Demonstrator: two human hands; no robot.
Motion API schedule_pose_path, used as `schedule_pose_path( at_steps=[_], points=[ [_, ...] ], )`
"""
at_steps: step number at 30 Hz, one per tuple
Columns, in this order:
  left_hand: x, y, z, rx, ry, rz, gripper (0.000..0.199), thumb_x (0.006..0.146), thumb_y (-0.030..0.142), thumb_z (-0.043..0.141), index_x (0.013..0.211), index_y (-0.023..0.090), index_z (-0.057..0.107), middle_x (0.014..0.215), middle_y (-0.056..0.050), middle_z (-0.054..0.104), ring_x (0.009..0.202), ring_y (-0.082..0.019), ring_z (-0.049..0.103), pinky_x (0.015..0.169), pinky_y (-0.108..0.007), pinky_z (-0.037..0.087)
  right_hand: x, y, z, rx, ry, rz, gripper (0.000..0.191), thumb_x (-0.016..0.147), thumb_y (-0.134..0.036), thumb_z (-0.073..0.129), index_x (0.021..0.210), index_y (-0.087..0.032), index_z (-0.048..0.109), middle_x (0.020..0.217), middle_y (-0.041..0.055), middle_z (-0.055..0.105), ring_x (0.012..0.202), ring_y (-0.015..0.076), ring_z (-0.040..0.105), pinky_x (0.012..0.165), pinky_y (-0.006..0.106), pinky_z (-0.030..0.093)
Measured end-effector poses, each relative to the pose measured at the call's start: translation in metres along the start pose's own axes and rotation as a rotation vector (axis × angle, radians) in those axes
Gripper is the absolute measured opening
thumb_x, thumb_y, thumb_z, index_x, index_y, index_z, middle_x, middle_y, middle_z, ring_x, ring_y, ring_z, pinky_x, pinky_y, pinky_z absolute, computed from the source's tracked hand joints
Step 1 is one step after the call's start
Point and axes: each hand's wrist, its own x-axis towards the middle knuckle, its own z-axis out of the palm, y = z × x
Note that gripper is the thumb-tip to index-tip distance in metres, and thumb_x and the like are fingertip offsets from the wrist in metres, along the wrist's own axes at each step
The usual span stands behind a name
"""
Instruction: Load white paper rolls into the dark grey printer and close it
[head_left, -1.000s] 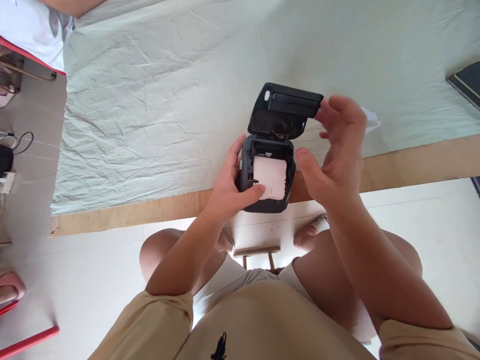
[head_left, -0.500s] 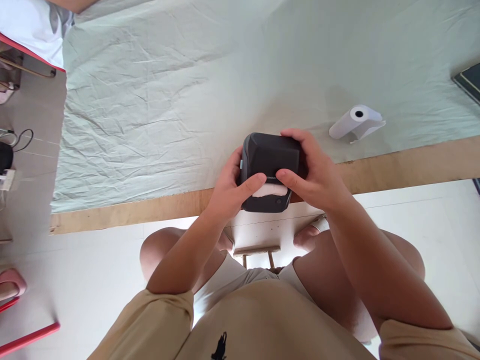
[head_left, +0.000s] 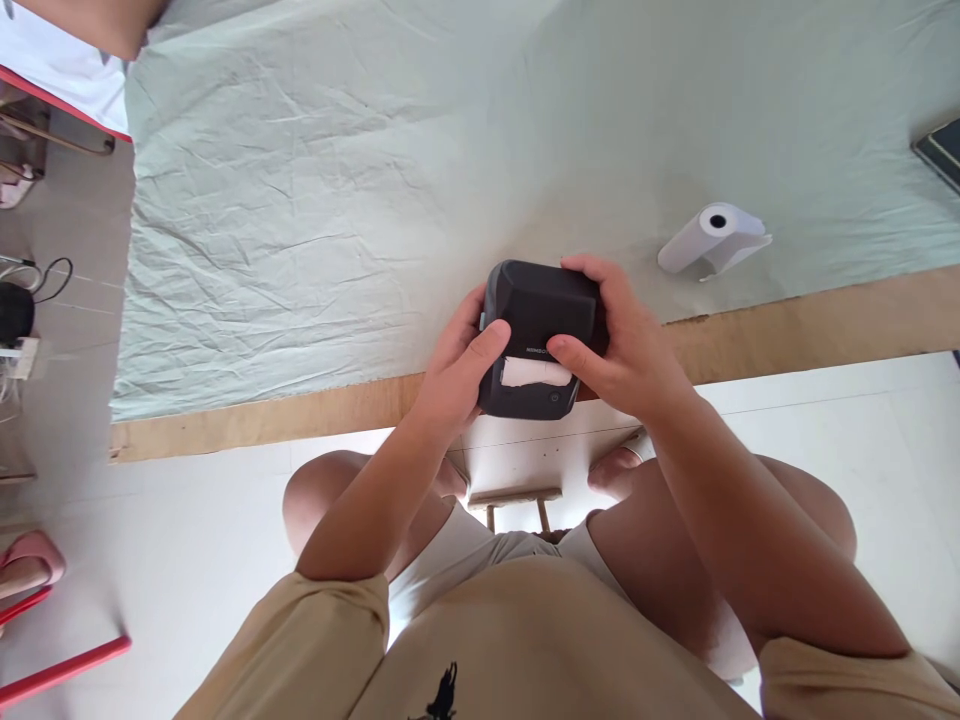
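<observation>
Both hands hold a small black label printer (head_left: 547,305) at the near edge of the cloth-covered table. A strip of white paper (head_left: 534,372) shows in its front slot, with a round button below it. My left hand (head_left: 465,355) wraps the left side, its thumb lying on the top by the slot. My right hand (head_left: 619,345) grips the right side, thumb on the lid near the brand lettering and fingers around the far corner. The printer's underside is hidden. To the right a roll of white paper (head_left: 694,240) lies on the cloth, its loose end hanging out.
A pale green cloth (head_left: 300,200) covers the table, whose bare wooden edge (head_left: 817,310) runs along the front. A dark flat object (head_left: 941,155) lies at the far right. Another person's arm (head_left: 97,20) shows at top left. Cables (head_left: 52,280) and a red bar (head_left: 67,670) are at left.
My left thumb has moved left, off the paper slot, so more of the white strip and lettering shows. The other person's arm reaches further into view at top left.
</observation>
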Motion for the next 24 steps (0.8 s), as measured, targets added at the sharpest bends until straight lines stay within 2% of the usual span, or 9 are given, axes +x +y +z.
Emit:
schedule_pose_path(
  at_steps=[4,10,15,17,22,24],
  points=[
    [0.0,-0.001,0.001,-0.015,-0.011,-0.014,0.066,0.098,0.066,0.089,0.15,0.029,0.073,0.142,-0.01,0.089,0.138,-0.04,0.085,0.098,-0.046,0.078,0.0,0.0,-0.001,-0.024,0.008,-0.022,0.066,0.104,-0.058,0.075,0.161,-0.028,0.057,0.136,0.0138,0.081,0.108,0.031,0.082,0.082,0.045,0.072],
    [0.004,-0.005,0.005,-0.085,0.125,0.0,0.044,0.11,0.066,0.072,0.125,0.027,0.085,0.134,-0.005,0.091,0.143,-0.036,0.084,0.105,-0.045,0.079,0.001,-0.003,0.0,-0.013,-0.006,0.012,0.062,0.105,-0.058,0.07,0.159,-0.031,0.055,0.136,0.0119,0.081,0.113,0.032,0.082,0.085,0.047,0.072],
    [0.007,-0.004,0.007,-0.058,0.174,0.029,0.035,0.111,0.058,0.074,0.114,0.026,0.089,0.132,-0.005,0.092,0.147,-0.034,0.082,0.109,-0.042,0.077,0.003,-0.007,-0.003,0.034,-0.081,0.103,0.07,0.103,-0.067,0.069,0.161,-0.031,0.051,0.145,0.014,0.077,0.122,0.0374,0.079,0.092,0.055,0.072],
    [0.008,-0.004,0.007,-0.057,0.167,0.048,0.034,0.111,0.058,0.074,0.113,0.027,0.089,0.126,-0.005,0.092,0.145,-0.034,0.082,0.11,-0.043,0.076,0.003,-0.009,-0.004,0.041,-0.082,0.102,0.069,0.103,-0.066,0.069,0.16,-0.032,0.05,0.145,0.0135,0.077,0.122,0.0374,0.079,0.094,0.057,0.072],
    [0.011,-0.006,0.008,-0.099,0.141,0.06,0.03,0.109,0.056,0.078,0.104,0.028,0.089,0.095,-0.003,0.087,0.139,-0.033,0.085,0.114,-0.043,0.074,0.002,-0.009,-0.003,0.031,-0.059,0.09,0.065,0.105,-0.063,0.068,0.159,-0.034,0.048,0.146,0.0125,0.076,0.123,0.0358,0.079,0.095,0.056,0.072],
    [0.012,-0.007,0.007,-0.095,0.136,0.062,0.029,0.107,0.056,0.081,0.103,0.028,0.087,0.093,-0.003,0.086,0.139,-0.033,0.085,0.115,-0.044,0.074,0.002,-0.006,-0.002,0.022,-0.059,0.085,0.067,0.104,-0.065,0.068,0.161,-0.035,0.048,0.147,0.0124,0.076,0.122,0.0362,0.079,0.092,0.057,0.072]
  ],
)
